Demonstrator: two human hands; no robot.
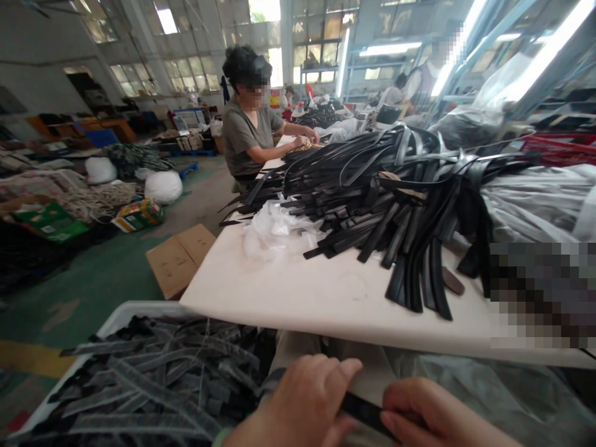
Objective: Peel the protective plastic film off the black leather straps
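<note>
Low in front of me, below the table edge, a black strap [365, 411] runs between my two hands. My left hand [302, 397] is closed around one end of it, thumb on top. My right hand [428, 410] pinches the strap a short way further right; its lower part is cut off by the frame. Beside my left hand stands a white bin [121, 310] with many black strips [158, 379] in it, several in clear wrapping. On the white table [279, 298] above my hands lies a big heap of black straps [395, 198], their ends pointing toward me.
Crumpled white plastic [282, 230] lies left of the heap. A cardboard box [180, 259] is on the floor by the table's left corner. Across the table a person [249, 130] handles small golden things. Clear plastic sheeting [488, 397] hangs below the table at right.
</note>
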